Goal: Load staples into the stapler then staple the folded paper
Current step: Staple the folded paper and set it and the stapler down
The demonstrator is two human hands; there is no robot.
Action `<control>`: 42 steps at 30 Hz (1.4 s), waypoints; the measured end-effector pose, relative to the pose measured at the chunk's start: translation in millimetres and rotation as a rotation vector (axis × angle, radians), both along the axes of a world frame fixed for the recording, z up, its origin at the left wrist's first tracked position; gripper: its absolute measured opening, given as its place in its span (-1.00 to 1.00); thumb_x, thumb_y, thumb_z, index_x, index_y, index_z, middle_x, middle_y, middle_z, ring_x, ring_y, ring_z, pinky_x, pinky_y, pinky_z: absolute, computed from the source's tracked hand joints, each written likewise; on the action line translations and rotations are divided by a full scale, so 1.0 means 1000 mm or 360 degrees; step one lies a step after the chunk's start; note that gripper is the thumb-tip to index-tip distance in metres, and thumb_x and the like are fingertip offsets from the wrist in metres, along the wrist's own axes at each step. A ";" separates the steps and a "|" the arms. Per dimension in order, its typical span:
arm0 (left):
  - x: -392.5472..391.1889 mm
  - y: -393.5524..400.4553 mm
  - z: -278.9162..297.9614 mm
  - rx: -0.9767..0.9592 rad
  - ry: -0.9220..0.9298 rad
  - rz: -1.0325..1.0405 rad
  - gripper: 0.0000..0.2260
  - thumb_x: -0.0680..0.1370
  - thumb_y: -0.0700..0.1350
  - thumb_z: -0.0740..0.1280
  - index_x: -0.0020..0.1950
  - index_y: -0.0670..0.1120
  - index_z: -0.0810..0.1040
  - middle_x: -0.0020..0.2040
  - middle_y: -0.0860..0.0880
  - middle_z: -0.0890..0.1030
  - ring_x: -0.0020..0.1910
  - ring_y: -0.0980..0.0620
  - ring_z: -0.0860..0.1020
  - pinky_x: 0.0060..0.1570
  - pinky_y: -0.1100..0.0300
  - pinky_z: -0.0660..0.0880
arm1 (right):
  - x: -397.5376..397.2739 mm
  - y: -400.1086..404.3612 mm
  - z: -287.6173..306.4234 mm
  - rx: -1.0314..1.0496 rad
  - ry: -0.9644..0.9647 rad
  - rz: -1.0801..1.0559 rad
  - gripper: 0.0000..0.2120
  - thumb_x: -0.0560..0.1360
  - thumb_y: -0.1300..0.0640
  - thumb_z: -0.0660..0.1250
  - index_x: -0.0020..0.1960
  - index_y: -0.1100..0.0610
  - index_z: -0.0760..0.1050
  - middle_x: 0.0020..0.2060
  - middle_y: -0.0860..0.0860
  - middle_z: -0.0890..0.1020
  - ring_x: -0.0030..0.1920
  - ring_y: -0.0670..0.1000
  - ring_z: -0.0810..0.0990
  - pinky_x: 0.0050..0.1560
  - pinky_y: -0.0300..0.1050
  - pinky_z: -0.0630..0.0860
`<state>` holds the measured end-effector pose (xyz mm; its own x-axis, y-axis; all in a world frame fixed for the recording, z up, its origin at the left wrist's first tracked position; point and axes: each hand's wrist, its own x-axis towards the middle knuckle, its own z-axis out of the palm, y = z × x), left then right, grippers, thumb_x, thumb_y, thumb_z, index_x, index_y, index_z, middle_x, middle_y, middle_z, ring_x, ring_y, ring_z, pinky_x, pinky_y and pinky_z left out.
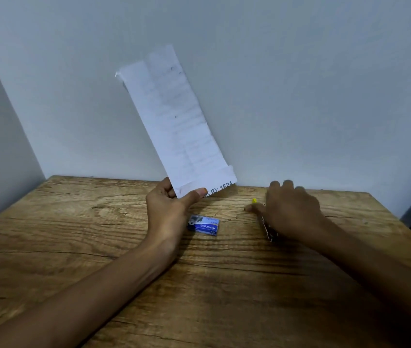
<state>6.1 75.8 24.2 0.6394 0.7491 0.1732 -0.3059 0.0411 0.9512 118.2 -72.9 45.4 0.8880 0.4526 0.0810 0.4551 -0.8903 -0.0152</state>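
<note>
Plain pale wall (300,96) behind, meeting a second wall at a corner on the left. Below it a wooden table (98,247), heavy grain, far edge against the wall.

Left hand (171,209): raised just off the table, thumb in front and fingers (166,185) behind, pinching the lower edge of the folded paper (174,116). The paper stands up from the fingers, a long narrow strip leaning left at its top, its upper part in front of the wall. Faint lines of text show through; printed "ID: 1624" is readable on the bottom edge just right of the thumb.

Staple box (204,226): small, blue and white, flat on the table just below and right of the left thumb, beside the wrist, not touched.

Right hand (289,209): palm down over the stapler (267,229), motion-blurred. Only a thin metal part shows below the thumb side, and a yellow tip (254,200) just above the thumb. Fingers slightly curled over it; cannot tell whether they grip it or only rest above it. Stapler lies well right of the box.
</note>
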 end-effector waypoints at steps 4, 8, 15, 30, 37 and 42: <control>0.000 -0.003 0.002 -0.0060 0.0020 -0.0029 -0.74 0.39 -0.37 0.45 0.06 -0.22 0.61 -0.08 -0.05 0.71 -0.13 0.08 0.68 -0.14 0.33 0.59 | -0.009 0.009 -0.009 0.0144 -0.0008 0.0137 -0.76 0.55 0.02 0.24 0.04 0.21 0.46 0.09 0.18 0.55 0.09 0.21 0.52 -0.11 -0.05 0.39; -0.001 -0.003 0.006 -0.0114 0.0040 -0.0064 -0.85 0.46 -0.35 0.39 -0.01 -0.19 0.62 -0.22 0.05 0.71 -0.22 0.14 0.68 -0.21 0.35 0.57 | 0.006 0.007 -0.008 0.0516 0.0247 0.0116 -0.79 0.48 0.08 0.33 -0.11 0.23 0.42 -0.08 0.22 0.55 -0.02 0.20 0.52 -0.16 -0.08 0.36; 0.004 -0.006 0.022 -0.0071 0.0042 -0.0009 -0.87 0.51 -0.32 0.35 0.03 -0.21 0.61 -0.21 0.07 0.64 -0.48 0.35 0.54 -0.48 0.54 0.39 | 0.019 -0.009 0.003 0.2017 0.2184 0.0380 -0.77 0.42 0.17 0.29 0.00 0.26 0.57 -0.22 0.10 0.58 -0.22 0.02 0.54 -0.23 -0.08 0.55; 0.012 -0.014 0.021 0.0011 0.0164 -0.0075 -0.96 0.50 -0.24 0.38 -0.09 -0.21 0.60 -0.33 -0.04 0.55 -0.56 0.17 0.44 -0.50 0.29 0.34 | 0.011 -0.007 0.009 0.1770 0.2334 0.0658 -0.57 0.55 -0.15 0.10 0.08 0.21 0.45 -0.21 0.09 0.56 -0.37 -0.03 0.39 -0.42 -0.20 0.33; 0.013 -0.011 0.019 0.0060 0.0152 -0.0078 -0.88 0.57 -0.25 0.28 0.01 -0.28 0.58 -0.31 -0.07 0.58 -0.54 0.11 0.43 -0.44 0.22 0.39 | 0.000 -0.003 0.006 0.1696 0.1971 0.0473 -0.70 0.31 0.06 0.43 -0.07 0.21 0.49 -0.41 0.01 0.43 -0.54 -0.07 0.43 -0.57 -0.26 0.44; 0.016 -0.011 0.016 0.0145 0.0168 -0.0065 -0.84 0.58 -0.22 0.28 0.01 -0.32 0.56 -0.28 -0.14 0.57 -0.46 0.04 0.46 -0.39 0.19 0.42 | -0.001 -0.001 0.006 0.1632 0.1713 0.0506 -0.72 0.38 0.29 0.44 0.06 0.21 0.48 -0.42 0.01 0.58 -0.55 -0.07 0.38 -0.59 -0.29 0.23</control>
